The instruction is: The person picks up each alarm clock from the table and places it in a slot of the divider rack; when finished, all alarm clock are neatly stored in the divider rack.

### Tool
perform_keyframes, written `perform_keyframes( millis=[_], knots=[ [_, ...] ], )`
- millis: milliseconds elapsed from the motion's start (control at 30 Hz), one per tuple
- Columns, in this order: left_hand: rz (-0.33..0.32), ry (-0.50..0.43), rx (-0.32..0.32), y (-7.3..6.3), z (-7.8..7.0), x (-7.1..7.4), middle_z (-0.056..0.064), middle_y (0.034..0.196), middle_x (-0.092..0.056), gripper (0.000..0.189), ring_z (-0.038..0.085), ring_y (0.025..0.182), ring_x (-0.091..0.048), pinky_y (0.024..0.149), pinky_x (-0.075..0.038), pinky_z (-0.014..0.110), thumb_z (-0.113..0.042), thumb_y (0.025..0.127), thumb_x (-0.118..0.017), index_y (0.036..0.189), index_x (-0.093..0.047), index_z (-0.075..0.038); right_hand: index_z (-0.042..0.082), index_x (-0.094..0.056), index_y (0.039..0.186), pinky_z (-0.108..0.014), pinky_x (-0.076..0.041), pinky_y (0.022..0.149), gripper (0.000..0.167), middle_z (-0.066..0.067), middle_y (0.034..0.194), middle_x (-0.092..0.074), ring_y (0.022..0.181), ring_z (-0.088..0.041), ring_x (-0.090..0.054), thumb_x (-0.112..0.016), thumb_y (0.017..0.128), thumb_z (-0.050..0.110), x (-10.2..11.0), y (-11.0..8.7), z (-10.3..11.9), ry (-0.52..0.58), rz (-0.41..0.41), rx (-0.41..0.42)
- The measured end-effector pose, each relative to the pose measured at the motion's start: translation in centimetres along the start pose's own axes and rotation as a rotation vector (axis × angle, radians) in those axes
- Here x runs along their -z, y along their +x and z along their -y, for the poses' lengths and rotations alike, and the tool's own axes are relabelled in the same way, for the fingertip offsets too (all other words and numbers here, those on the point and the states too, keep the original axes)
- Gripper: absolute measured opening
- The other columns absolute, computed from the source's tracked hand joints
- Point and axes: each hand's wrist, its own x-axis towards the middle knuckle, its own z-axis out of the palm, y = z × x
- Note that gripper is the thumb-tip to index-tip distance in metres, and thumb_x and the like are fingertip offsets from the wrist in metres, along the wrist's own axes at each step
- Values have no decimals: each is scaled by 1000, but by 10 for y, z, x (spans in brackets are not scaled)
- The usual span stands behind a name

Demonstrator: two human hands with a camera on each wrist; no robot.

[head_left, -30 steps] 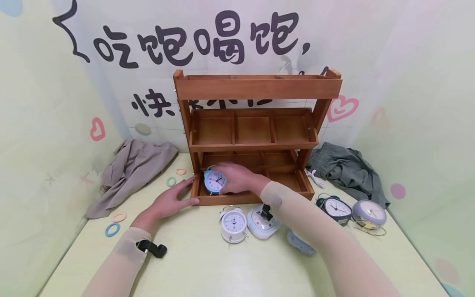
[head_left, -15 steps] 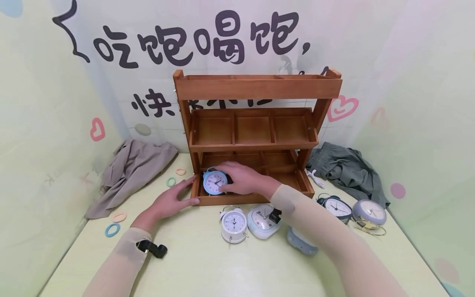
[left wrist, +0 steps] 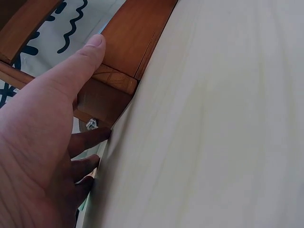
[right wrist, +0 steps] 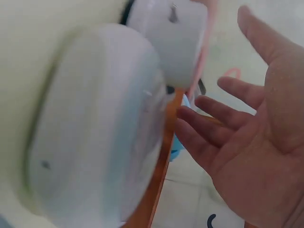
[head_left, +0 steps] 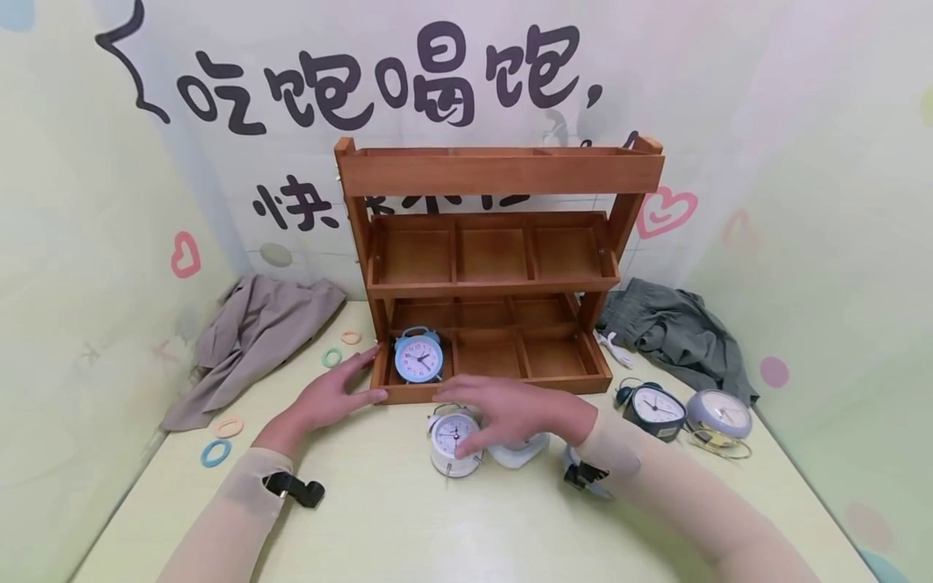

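Note:
A brown wooden three-tier shelf [head_left: 503,172] stands at the back of the table. My left hand [head_left: 325,402] rests at its lower left corner, thumb along the front board and fingers by the side. The blue alarm clock [head_left: 419,359] stands upright in the bottom tier's left compartment. My right hand [head_left: 513,409] hovers with spread fingers over the white twin-bell alarm clock [head_left: 452,457], holding nothing. Beside that clock, a pale blue-and-white clock [right wrist: 90,128] is partly hidden by the right hand in the head view.
Right of the shelf are a dark alarm clock [head_left: 656,410] and a purple clock [head_left: 720,413]. A blue-grey object [head_left: 599,488] is mostly hidden under the right wrist. Grey-brown cloth [head_left: 255,340], dark green cloth [head_left: 678,336] and several coloured rings [head_left: 215,453] lie at the sides.
My right hand has let go of the blue alarm clock and moved down and right to the white clock. The blue clock now stands alone in its compartment. My left hand stays put.

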Motion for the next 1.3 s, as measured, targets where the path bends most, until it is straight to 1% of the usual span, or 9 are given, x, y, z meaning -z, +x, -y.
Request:
perform_keyframes(
  millis=[133, 267, 500, 633, 800, 933, 1033, 1167, 1300],
  knots=[
    [-3, -5, -7, 0, 1, 0, 8, 180, -36, 96, 49, 160, -39, 123, -32, 76, -73, 97, -74, 177, -30, -43, 20, -50, 169, -42, -42, 126, 94, 1, 169, -48, 153, -18, -48, -86, 93, 64, -11, -6, 1, -36, 40, 2],
    [-2, -2, -9, -1, 0, 0, 8, 180, -35, 96, 49, 160, -38, 123, -33, 76, -72, 97, -74, 177, -30, -42, 21, -50, 169, -40, -42, 126, 95, 1, 168, -50, 154, -17, -46, -89, 92, 59, -21, -8, -3, -52, 47, -17],
    [0, -6, 1, 0, 1, -2, 7, 181, -35, 98, 47, 161, -37, 124, -32, 76, -75, 96, -75, 177, -30, -43, 18, -54, 166, -38, -44, 124, 86, -1, 163, -55, 151, -16, -49, -91, 94, 46, -32, -5, -8, -67, -32, 14],
    [-5, -1, -5, 1, 3, -3, 7, 181, -35, 97, 47, 161, -37, 124, -32, 76, -75, 96, -74, 177, -30, -42, 16, -57, 164, -38, -46, 122, 85, -2, 158, -59, 147, -17, -52, -92, 92, 46, -35, -5, -7, -85, -71, 24],
    [-7, -9, -5, 0, 3, -4, 7, 180, -36, 96, 47, 161, -37, 124, -32, 76, -74, 96, -74, 177, -31, -44, 17, -60, 162, -38, -48, 120, 86, 0, 156, -62, 145, -16, -55, -93, 90, 50, -36, -7, -4, -87, -80, 16],
    [-6, -8, -2, 0, 3, -4, 7, 181, -35, 97, 46, 161, -37, 124, -32, 76, -76, 95, -74, 176, -30, -45, 18, -60, 162, -40, -48, 121, 86, -1, 158, -61, 147, -17, -55, -93, 90, 50, -30, -11, -2, -89, -96, 12],
    [-6, -4, 0, 0, 2, -3, 6, 181, -35, 97, 46, 161, -37, 124, -32, 75, -76, 95, -74, 176, -29, -46, 17, -60, 163, -43, -48, 122, 86, -2, 160, -61, 148, -19, -55, -94, 90, 48, -21, -14, -3, -83, -139, 22],
    [-9, -1, -5, 0, 2, -3, 6, 180, -36, 97, 48, 160, -39, 123, -33, 76, -75, 96, -74, 176, -30, -45, 16, -60, 162, -47, -51, 119, 87, -2, 159, -62, 146, -21, -56, -96, 89, 47, -1, -17, -8, -59, -221, 27],
    [-10, -2, -3, 0, 3, -3, 5, 180, -36, 97, 48, 160, -39, 123, -33, 76, -75, 95, -75, 176, -31, -46, 17, -61, 162, -49, -55, 114, 87, -3, 157, -63, 143, -23, -58, -97, 88, 47, 23, -19, -16, -49, -299, -18]
  ],
)
